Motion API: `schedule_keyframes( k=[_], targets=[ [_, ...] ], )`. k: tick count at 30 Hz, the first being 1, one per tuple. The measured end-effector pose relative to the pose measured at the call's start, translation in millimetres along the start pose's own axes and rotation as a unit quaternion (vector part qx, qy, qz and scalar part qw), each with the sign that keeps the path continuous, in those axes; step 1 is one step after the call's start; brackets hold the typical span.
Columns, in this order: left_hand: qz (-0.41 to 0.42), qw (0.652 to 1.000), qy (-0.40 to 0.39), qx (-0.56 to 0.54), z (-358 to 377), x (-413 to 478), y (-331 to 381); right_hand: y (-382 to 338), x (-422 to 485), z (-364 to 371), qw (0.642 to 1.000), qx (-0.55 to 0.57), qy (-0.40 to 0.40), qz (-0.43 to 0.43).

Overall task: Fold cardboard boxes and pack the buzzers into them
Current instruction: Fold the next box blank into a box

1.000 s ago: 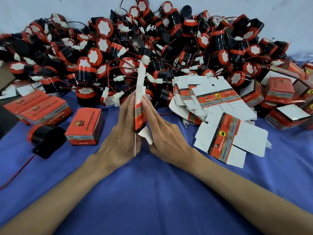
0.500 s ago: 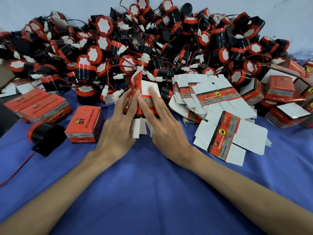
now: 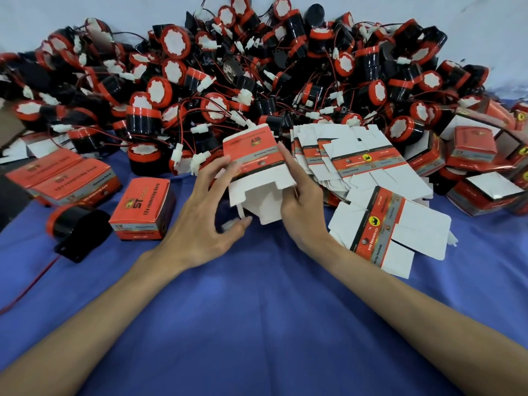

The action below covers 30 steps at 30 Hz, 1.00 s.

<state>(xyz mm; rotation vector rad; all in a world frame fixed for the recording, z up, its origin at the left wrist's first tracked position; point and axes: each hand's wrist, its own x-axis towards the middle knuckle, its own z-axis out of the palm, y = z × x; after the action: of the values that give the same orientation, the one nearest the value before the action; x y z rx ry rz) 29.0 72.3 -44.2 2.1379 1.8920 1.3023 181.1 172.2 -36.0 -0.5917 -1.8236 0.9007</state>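
A red and white cardboard box [image 3: 254, 158], half opened with its white flaps hanging toward me, is held above the blue cloth between both hands. My right hand [image 3: 303, 204] grips its right side, fingers curled round the edge. My left hand [image 3: 205, 221] touches its left side with spread fingers, the thumb under a bottom flap. A big heap of black and red buzzers [image 3: 257, 81] with wires and white plugs lies behind. One loose buzzer [image 3: 77, 227] sits at the left.
Flat unfolded boxes [image 3: 357, 158] are fanned out to the right, one blank [image 3: 391, 230] lying apart nearer me. A folded box [image 3: 143, 207] stands left of my hands, others [image 3: 60, 178] farther left and more [image 3: 480, 167] at the right. A blue cloth [image 3: 257, 324] covers the table.
The flat blank that I pressed between both palms has been pushed open into a box shape and turned with its red face up. My hands have spread apart to its sides.
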Motion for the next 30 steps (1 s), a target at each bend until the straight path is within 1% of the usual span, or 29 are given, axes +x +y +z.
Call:
schedule_keyframes(
  k=[2,4,8,9,11,12,14,18,23,27,30],
  targets=[
    [0.013,1.0,-0.006,-0.009,2,0,1,1,-1,0,0.998,0.045,0.013,0.035],
    [0.027,1.0,0.007,0.007,3,0,2,2,-1,1,0.996,0.072,0.01,0.056],
    [0.025,0.992,0.052,0.109,3,0,1,6,-1,2,0.989,0.094,-0.041,0.104],
    [0.02,0.991,0.069,0.115,3,0,2,6,-3,2,0.986,0.099,-0.058,0.123],
    [0.03,0.99,0.107,0.089,3,1,4,2,-4,3,0.98,0.099,-0.081,0.15],
    [0.041,0.99,0.121,0.063,2,2,5,-2,-5,2,0.98,0.1,-0.091,0.147],
    [0.054,0.991,0.124,0.009,2,3,5,-6,-5,1,0.98,0.105,-0.122,0.118],
    [0.015,0.989,0.101,-0.106,-1,2,3,-13,-4,-2,0.973,0.131,-0.162,0.096],
    [0.017,0.981,0.147,-0.122,-5,1,5,-13,-9,-1,0.962,0.182,-0.182,0.093],
    [0.003,0.978,0.157,-0.139,-5,1,3,-7,-10,-1,0.968,0.13,-0.209,0.039],
    [-0.008,0.974,0.172,-0.145,-4,1,2,-4,-11,-3,0.965,0.128,-0.228,-0.003]
  ],
)
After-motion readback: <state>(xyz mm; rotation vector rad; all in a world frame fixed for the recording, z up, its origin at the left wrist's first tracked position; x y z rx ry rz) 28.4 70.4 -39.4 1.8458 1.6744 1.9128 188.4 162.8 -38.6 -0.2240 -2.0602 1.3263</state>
